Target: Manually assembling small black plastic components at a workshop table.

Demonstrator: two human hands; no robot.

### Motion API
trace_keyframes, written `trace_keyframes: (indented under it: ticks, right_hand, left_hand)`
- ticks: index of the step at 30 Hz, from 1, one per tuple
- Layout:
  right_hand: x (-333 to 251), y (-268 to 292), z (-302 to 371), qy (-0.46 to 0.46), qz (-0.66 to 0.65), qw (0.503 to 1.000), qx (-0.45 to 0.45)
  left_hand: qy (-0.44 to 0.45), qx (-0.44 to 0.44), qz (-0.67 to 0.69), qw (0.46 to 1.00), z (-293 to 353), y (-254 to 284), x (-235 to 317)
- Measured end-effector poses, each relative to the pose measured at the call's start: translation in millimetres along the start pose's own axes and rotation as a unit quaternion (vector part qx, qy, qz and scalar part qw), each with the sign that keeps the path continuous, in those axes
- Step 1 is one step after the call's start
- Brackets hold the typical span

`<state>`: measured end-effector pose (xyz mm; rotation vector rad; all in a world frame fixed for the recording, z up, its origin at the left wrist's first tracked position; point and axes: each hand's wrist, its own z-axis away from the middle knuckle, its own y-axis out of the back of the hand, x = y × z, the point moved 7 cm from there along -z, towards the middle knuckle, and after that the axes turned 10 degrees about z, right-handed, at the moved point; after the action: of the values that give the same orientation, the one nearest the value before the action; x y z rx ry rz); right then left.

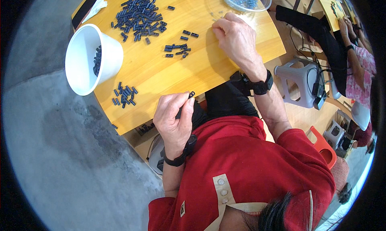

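Near the table's front edge, my left hand (173, 114) pinches a small black plastic part (191, 94) between thumb and forefinger, its ringed end showing. My right hand (238, 39) is over the far right of the table with its fingers curled together; whatever may be in them is hidden. Just beyond those fingertips are a few tiny pale pieces (217, 16) and a clear round tub (263, 1) of small blue pieces. Between the hands lie a little group of black parts (177, 49) and some single ones. A large heap of similar parts (140, 18) spreads farther back.
A white bucket (110, 50) with black parts inside tilts at the table's left edge. Beside it lies a small cluster of black parts (124, 95). A white tissue (96, 6) is at the far left corner. To the right stand a grey stool (295, 80) and a seated person (360, 70).
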<state>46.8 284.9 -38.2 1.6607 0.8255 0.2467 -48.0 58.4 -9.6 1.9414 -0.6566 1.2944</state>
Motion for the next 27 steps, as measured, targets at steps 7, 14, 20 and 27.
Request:
trace_keyframes:
  ticks: [7, 14, 20, 27]
  right_hand:
    - [-9.1, -3.1, -2.3, 0.065, 0.036, 0.997, -0.001]
    - [-34.3, 49.4, 33.4, 0.03, -0.312, 0.949, -0.045]
    - [-57.4, 21.6, 82.3, -0.075, -0.635, 0.725, -0.256]
    - [-62.2, 12.7, 95.6, -0.058, -0.686, 0.69, -0.223]
  left_hand:
    - [0.004, 0.004, 0.004, 1.0, 2.9, -2.2, 3.9]
    - [0.01, 0.012, 0.008, 1.0, 4.5, 3.2, 9.8]
    - [0.005, 0.01, 0.021, 1.0, 5.6, 4.1, 16.5]
    - [-0.001, 0.015, 0.02, 1.0, 9.2, 5.3, 22.4]
